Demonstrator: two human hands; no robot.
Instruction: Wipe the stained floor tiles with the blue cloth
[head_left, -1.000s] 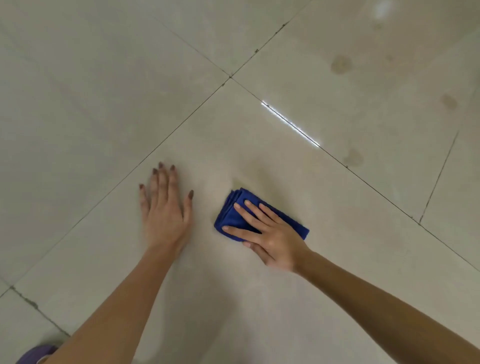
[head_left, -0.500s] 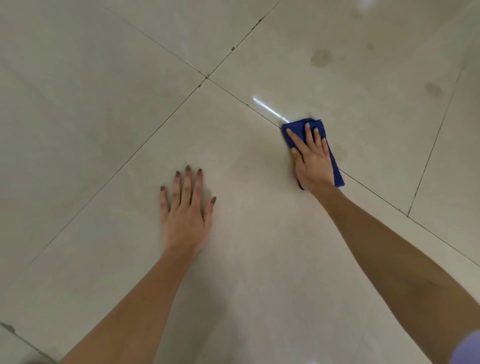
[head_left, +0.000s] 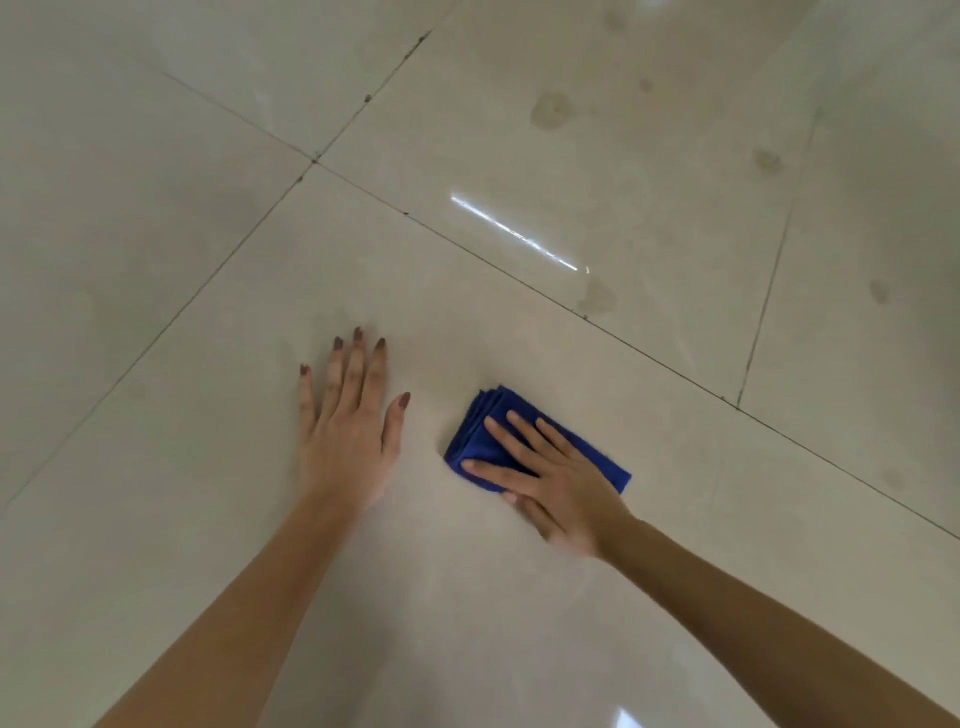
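A folded blue cloth (head_left: 480, 423) lies flat on the glossy beige floor tile (head_left: 467, 597) in front of me. My right hand (head_left: 550, 480) presses down on the cloth with fingers spread, covering its near half. My left hand (head_left: 350, 423) rests flat on the same tile, a short way left of the cloth, palm down and holding nothing. On the tile beyond the grout line (head_left: 519, 280) sit several brownish stains: one just past the line (head_left: 597, 299), one farther up (head_left: 551, 109) and one at the right (head_left: 768, 160).
Dark grout lines cross at a corner (head_left: 314, 158) up and left of my hands. A bright streak of reflected light (head_left: 514, 234) lies on the far tile. Another faint stain (head_left: 879, 291) marks the tile at the right edge.
My right hand has pulled the cloth back from the grout line near the stain, down and left to a spot beside my left hand. My left hand has stayed planted.
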